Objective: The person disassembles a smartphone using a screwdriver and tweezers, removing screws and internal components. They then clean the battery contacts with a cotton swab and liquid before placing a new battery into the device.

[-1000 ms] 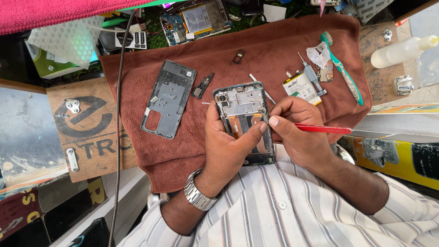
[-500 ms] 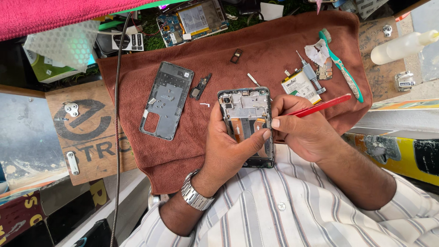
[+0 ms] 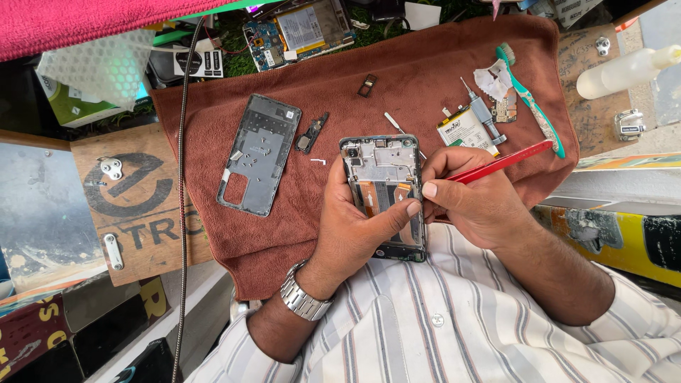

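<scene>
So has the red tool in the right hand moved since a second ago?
Yes. The red tool has swung: its free end, which pointed sideways below the teal toothbrush, now tilts up toward the brush's handle. The right hand holds it at the opened phone.

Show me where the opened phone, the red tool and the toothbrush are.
opened phone (image 3: 381, 167): head view, on its exposed upper inner frame.
red tool (image 3: 507, 160): head view, middle of its shaft.
toothbrush (image 3: 535, 110): head view, on its teal handle.
</scene>
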